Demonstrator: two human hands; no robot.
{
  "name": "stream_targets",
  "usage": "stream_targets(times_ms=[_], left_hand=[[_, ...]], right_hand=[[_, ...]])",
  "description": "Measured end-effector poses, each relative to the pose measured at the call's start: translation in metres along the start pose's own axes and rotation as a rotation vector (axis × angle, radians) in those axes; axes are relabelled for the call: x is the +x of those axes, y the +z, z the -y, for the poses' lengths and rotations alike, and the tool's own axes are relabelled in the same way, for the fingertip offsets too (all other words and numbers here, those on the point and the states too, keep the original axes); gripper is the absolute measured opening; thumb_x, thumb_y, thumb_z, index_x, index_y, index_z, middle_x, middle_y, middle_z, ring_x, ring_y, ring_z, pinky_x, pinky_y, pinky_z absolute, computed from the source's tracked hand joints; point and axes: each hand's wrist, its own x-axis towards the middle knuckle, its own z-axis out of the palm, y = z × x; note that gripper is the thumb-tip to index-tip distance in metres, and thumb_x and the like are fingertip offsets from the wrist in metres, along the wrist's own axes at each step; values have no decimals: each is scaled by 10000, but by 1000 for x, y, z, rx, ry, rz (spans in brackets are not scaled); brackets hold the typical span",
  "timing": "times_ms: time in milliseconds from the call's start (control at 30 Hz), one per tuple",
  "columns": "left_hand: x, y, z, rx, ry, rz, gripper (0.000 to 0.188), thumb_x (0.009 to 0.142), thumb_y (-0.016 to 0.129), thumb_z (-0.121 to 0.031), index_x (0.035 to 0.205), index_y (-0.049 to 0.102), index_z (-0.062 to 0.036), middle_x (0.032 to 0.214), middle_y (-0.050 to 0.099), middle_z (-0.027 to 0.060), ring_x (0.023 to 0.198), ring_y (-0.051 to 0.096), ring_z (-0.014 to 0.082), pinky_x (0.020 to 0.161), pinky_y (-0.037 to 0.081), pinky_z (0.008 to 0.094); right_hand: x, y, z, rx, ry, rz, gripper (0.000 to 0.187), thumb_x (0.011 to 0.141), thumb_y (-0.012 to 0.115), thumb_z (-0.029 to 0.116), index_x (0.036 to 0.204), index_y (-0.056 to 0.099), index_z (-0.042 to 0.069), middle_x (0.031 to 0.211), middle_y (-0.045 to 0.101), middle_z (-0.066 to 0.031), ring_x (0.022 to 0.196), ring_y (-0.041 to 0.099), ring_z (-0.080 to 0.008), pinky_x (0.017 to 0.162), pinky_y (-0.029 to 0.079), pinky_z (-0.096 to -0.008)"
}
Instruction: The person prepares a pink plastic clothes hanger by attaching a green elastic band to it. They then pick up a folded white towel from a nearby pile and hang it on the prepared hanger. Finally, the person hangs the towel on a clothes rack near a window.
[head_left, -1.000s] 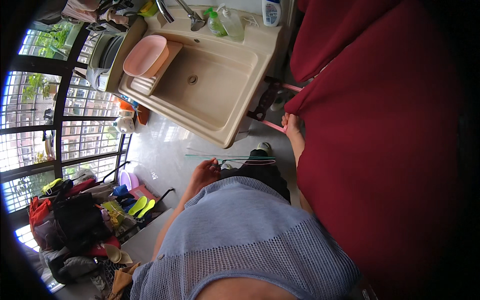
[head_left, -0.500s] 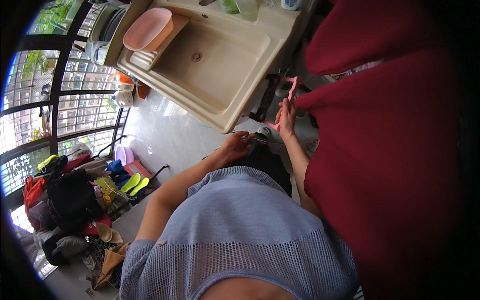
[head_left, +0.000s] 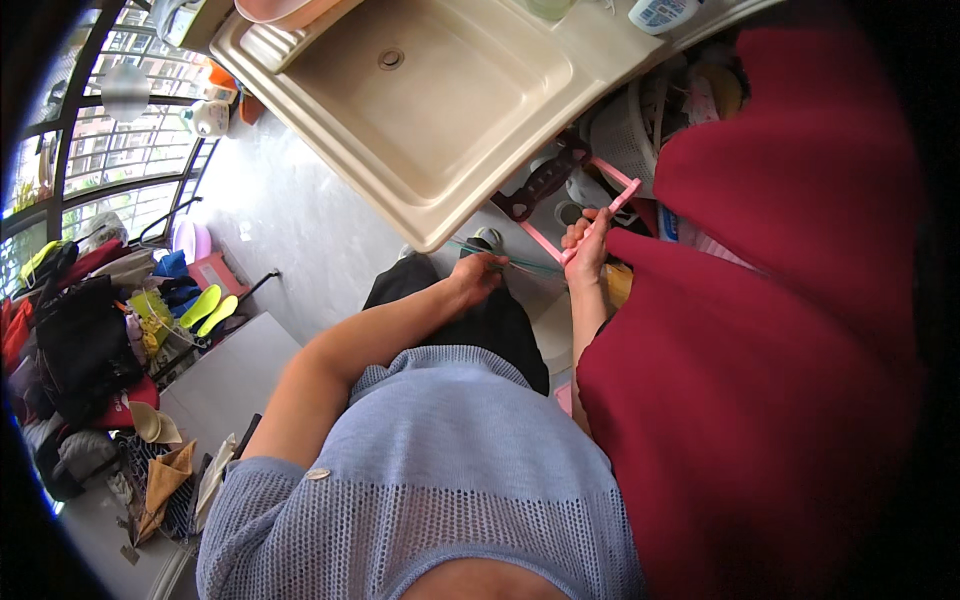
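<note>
My right hand (head_left: 590, 248) is closed round one side of a pink frame (head_left: 541, 240). The frame's sides run to a dark brown slotted crosspiece (head_left: 545, 184), beside the sink's right edge; I cannot tell what the whole object is. My left hand (head_left: 477, 278) is bent closed in front of my dark trousers, below the sink's near corner. Thin greenish cords (head_left: 535, 266) pass by its fingers toward the pink frame, and it seems to grip them. Large dark red cloth (head_left: 740, 350) hangs at my right and covers part of my right forearm.
A beige sink (head_left: 440, 225) stands ahead, with a pink basin (head_left: 285, 10) at its far left. A white bottle (head_left: 663, 14) lies at the back right. A pale basket (head_left: 622, 140) is under the counter. Piled bags and clothes (head_left: 75, 340) fill the left, near barred windows (head_left: 110, 165).
The view has shifted, so the sink sits higher and further left. My left hand's fingers have curled in more. The pink frame and its crosspiece show more fully, still in my right hand.
</note>
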Motion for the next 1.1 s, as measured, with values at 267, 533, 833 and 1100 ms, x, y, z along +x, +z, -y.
stream_targets(times_ms=[267, 533, 833, 1100], left_hand=[[3, 50, 12, -195, -155, 23, 120, 936, 436, -90, 997, 531, -50, 886, 635, 83, 762, 546, 170, 678, 486, 261], [27, 73, 10, -404, -310, 45, 207, 946, 421, -82, 897, 603, 5, 862, 609, 117, 668, 552, 154, 556, 512, 193], [11, 49, -9, -529, -446, 134, 186, 962, 445, -136, 1065, 508, 6, 947, 638, 145, 811, 632, 201, 631, 551, 246], [14, 36, 0, -307, -440, 0, 135, 952, 477, -126, 986, 592, -64, 956, 626, 118, 857, 616, 222, 699, 519, 317]], right_hand=[[-8, 0, 8, -150, -110, -52, 353, 947, 429, 458, 889, 429, 110, 539, 319, 17, 410, 294, -92, 375, 253, -263], [-3, 3, -5, -112, -174, -201, 368, 935, 443, 468, 854, 427, 109, 513, 322, 17, 391, 287, -104, 368, 233, -265], [13, -25, -25, 13, -74, -92, 399, 924, 452, 507, 777, 442, 135, 467, 276, 33, 349, 219, -89, 350, 187, -257], [17, -40, -36, 85, -43, -89, 403, 937, 432, 496, 734, 467, 149, 460, 259, 41, 350, 196, -79, 350, 169, -241]])
